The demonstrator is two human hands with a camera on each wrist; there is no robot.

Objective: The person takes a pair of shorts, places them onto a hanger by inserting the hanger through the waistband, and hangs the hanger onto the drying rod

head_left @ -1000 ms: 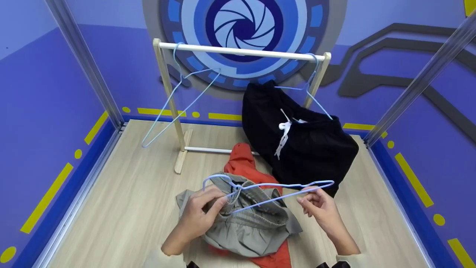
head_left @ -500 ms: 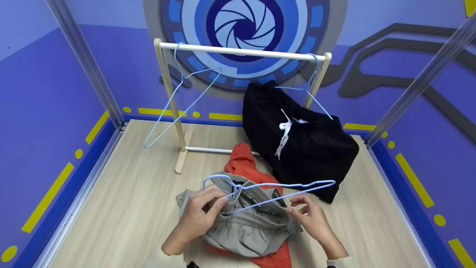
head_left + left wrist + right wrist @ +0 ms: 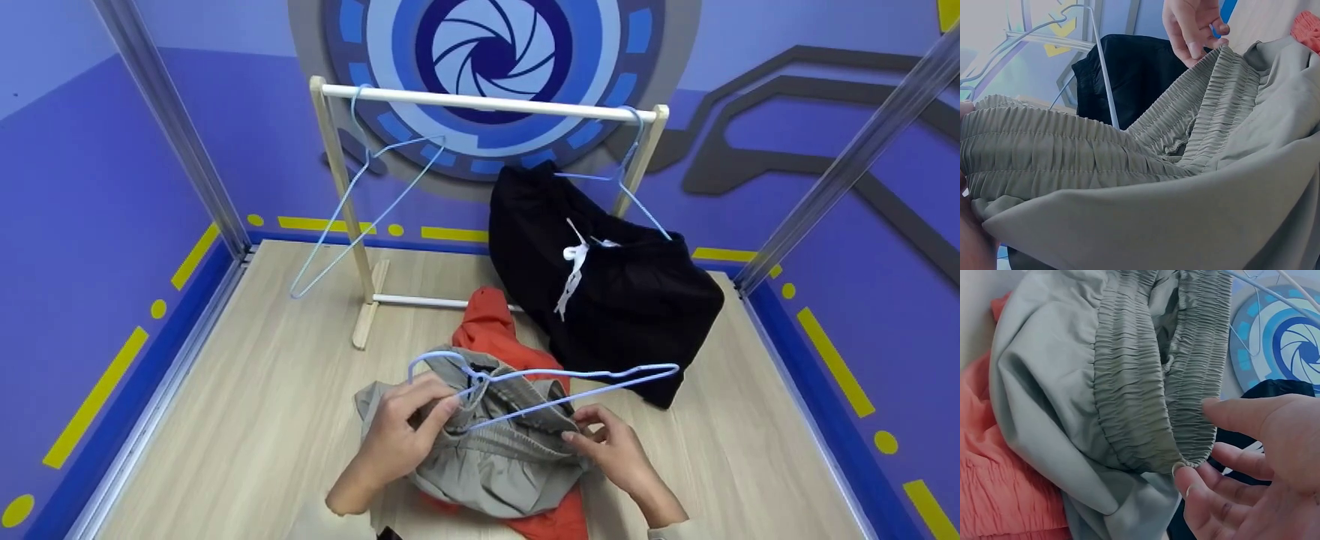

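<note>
Grey shorts (image 3: 495, 476) with a gathered elastic waistband (image 3: 1129, 377) lie bunched in front of me. My left hand (image 3: 405, 431) pinches the waistband's left side near the hanger's neck; in the left wrist view only parts of that hand show at the left edge. A blue hanger (image 3: 570, 373) lies across the waist opening, its left end hidden among the fabric and hand, its right end sticking out past the shorts. My right hand (image 3: 611, 446) is at the waistband's right edge. In the right wrist view, its fingers (image 3: 1196, 495) touch that edge while thumb and fingers stay spread.
Red-orange clothing (image 3: 510, 337) lies beneath the shorts. Behind stands a wooden rack (image 3: 480, 103) with a bare blue hanger (image 3: 334, 202) at left and black drawstring shorts (image 3: 615, 300) hung at right, reaching the tabletop (image 3: 247, 405). Walls enclose the sides and back.
My right hand has left the hanger's right end and moved down and left to the waistband's right edge. The left hand keeps its hold, and the hanger has barely moved.
</note>
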